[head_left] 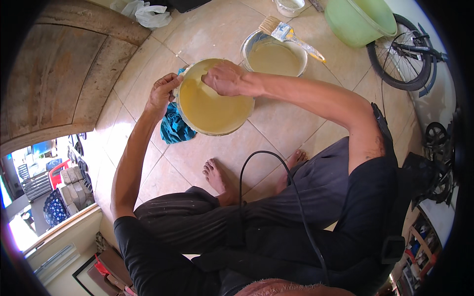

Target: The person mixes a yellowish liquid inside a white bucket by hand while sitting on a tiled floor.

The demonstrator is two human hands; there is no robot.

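Note:
A round bucket [237,112] with a pale yellow, paint-smeared inside is tilted toward me above the tiles. My left hand [164,92] is closed on its left rim, thumb at the edge. Inside the bucket, near the far wall, my right hand [224,79] has its fingers curled; whatever they hold, if anything, is hidden. A crumpled teal cloth [175,129] shows below and behind the bucket's left side. Just beyond, a second bucket [304,63] contains cream-coloured liquid. Across its rim lies a wide paintbrush [291,37] with pale bristles and a paint-stained handle.
A green tub [348,24] stands at the far right, beside a bicycle wheel [402,54]. A small white container [290,7] and a plastic bag [148,14] are at the far edge. Wooden furniture [54,74] borders the left. A black cable [301,207] loops before my legs.

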